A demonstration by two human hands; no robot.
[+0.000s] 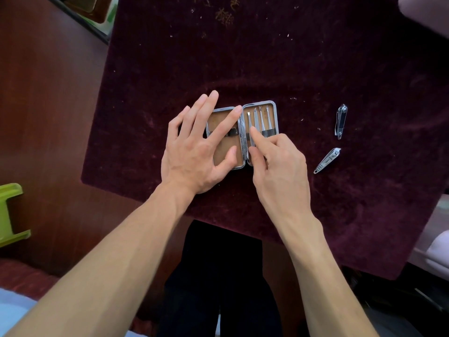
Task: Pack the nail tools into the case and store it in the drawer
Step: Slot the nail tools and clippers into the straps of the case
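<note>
A small metal-rimmed case (274, 110) lies spread wide on the dark red velvet table cloth (267, 57), tan lining up. Its right half holds several slim steel tools (261, 117) under a black elastic band. My left hand (194, 152) lies flat with spread fingers on the case's left half. My right hand (274, 159) pinches the leftmost tool, steel tweezers (250, 122), with thumb and forefinger at the band. Two nail clippers lie loose to the right: one upright (341, 121), one slanted (327, 160).
The cloth covers a table whose front edge runs near my dark-clothed lap (218, 276). A brown wooden floor (48, 105) lies to the left, with a green plastic object (9, 212) at the left edge. Crumbs and lint dot the far cloth.
</note>
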